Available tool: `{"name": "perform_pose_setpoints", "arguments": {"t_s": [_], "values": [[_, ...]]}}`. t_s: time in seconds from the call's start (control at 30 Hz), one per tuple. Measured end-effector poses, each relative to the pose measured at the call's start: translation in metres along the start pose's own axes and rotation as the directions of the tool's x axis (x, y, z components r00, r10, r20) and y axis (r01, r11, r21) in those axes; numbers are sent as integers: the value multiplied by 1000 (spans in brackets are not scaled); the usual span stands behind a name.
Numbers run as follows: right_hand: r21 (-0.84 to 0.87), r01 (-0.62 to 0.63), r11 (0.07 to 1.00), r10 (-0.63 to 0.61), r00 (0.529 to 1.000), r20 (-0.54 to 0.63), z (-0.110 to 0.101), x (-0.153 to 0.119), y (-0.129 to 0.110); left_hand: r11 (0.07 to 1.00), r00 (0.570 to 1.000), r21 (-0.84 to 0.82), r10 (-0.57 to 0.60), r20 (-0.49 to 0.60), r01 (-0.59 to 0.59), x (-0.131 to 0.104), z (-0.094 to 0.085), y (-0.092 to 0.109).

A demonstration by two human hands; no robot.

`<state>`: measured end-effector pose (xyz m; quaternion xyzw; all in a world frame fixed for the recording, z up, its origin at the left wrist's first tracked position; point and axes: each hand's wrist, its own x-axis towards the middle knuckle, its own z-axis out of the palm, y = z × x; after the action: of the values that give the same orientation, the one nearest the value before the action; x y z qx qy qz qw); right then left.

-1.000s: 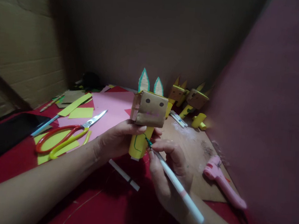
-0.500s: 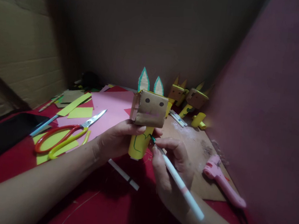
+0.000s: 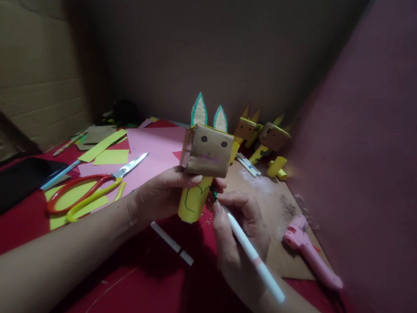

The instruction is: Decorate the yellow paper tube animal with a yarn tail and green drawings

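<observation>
A cardboard figure [image 3: 211, 152] with two teal-edged pointed ears, dark eyes and a yellow tube body [image 3: 192, 201] stands upright in the middle. My left hand [image 3: 166, 189] is closed round the top of the tube, just under the boxy head, with fingertips showing on the far side. Green curved lines run over the front of the tube. My right hand [image 3: 240, 228] pinches a white marker [image 3: 254, 257] whose green tip is at the right edge of the tube; whether it touches cannot be told. Another white marker [image 3: 171, 243] lies on the red cloth below.
Red-and-yellow scissors [image 3: 96, 190] lie left on pink paper [image 3: 158, 144] and yellow scraps. At the right, a pink glue gun [image 3: 312, 252] rests partly on a cardboard sheet [image 3: 294, 265]. Behind are similar figures [image 3: 274, 137], markers [image 3: 248, 165] and a yellow tube [image 3: 276, 167].
The green line on the tube reaches slightly further right. The figure has shifted a little left, and the marker tip has moved slightly toward the tube's right edge.
</observation>
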<state>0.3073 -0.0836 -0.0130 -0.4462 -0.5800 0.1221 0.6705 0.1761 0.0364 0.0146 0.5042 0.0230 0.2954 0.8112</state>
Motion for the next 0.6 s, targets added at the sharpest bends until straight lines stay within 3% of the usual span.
{"name": "perform_pose_setpoints", "arguments": {"t_s": [0.6], "values": [[7, 14, 1000, -14, 1000, 9, 0, 0, -2, 996, 999, -87, -14, 38, 17, -3, -1, 0]]}}
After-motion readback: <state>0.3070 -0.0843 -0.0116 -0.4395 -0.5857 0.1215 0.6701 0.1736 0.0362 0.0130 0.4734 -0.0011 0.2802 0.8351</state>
